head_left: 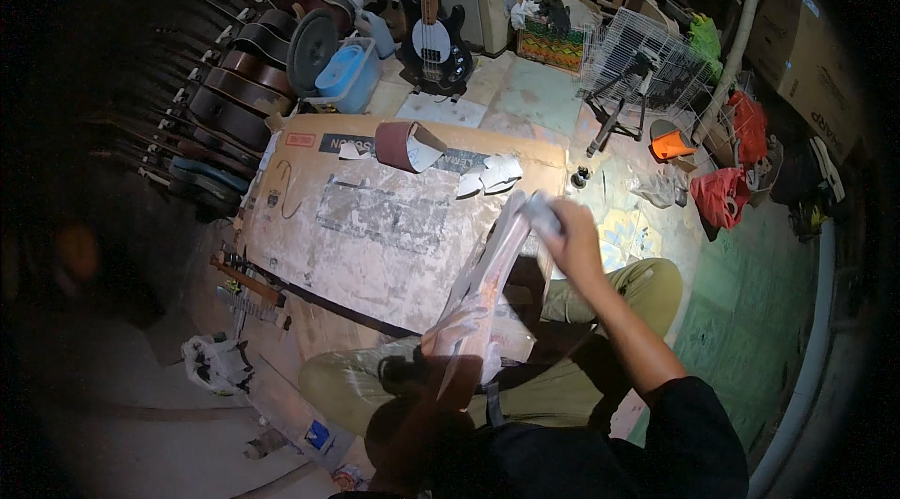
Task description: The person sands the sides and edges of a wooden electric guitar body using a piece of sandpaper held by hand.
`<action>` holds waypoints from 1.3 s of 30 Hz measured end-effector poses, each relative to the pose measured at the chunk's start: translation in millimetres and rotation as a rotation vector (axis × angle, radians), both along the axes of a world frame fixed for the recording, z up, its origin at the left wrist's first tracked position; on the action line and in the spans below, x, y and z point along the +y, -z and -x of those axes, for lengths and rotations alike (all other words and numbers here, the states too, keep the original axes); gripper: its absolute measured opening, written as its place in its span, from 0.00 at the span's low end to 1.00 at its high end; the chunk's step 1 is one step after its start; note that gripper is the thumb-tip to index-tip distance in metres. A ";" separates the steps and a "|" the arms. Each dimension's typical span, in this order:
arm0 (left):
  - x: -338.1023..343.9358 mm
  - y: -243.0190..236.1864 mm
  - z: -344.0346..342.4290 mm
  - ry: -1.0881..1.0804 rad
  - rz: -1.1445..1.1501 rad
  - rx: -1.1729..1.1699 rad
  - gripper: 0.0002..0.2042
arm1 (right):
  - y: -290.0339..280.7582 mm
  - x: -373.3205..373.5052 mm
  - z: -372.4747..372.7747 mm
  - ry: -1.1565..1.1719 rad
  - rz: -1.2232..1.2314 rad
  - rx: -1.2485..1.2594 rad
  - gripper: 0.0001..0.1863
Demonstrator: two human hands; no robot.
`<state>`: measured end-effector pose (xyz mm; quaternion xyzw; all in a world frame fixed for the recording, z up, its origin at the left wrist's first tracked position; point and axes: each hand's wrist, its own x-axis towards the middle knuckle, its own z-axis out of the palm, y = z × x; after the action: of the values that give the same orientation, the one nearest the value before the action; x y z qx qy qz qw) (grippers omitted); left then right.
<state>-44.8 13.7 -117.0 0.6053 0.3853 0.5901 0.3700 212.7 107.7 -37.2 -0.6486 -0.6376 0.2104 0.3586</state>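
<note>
A long, pale, dusty piece of wood (504, 251) stands tilted over my lap, seen nearly edge-on. My left hand (461, 328), whitened with dust and partly blurred, grips its lower part. At the upper end, my right hand (570, 238) is closed around a small grey block (540, 215) that meets the wood's edge. The block's exact kind cannot be made out. My crossed legs in olive trousers (642, 297) lie beneath, and shadow hides part of the wood's lower end.
A flattened, dust-covered cardboard sheet (375, 246) lies ahead, bearing a curled brown sandpaper piece (405, 147) and torn white scraps (489, 176). Guitars (246, 77) line the left. Behind stand a black bass guitar (436, 44), a blue tub (345, 73) and a wire cage (647, 54).
</note>
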 end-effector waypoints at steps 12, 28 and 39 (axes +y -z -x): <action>39.4 38.4 59.1 0.002 -0.041 0.019 0.10 | 116.7 67.4 -64.1 0.080 0.468 0.529 0.22; 139.4 -35.0 106.5 -0.385 0.384 -0.121 0.22 | 221.9 -12.6 -13.6 0.458 0.136 0.898 0.21; 112.3 -51.7 12.0 -1.024 0.067 0.236 0.52 | 191.7 -19.2 2.0 0.400 0.313 0.940 0.25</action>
<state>-56.8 125.9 -65.4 0.3896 0.6896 0.6105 0.0078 210.7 88.6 -228.9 -0.6392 -0.2332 0.4983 0.5374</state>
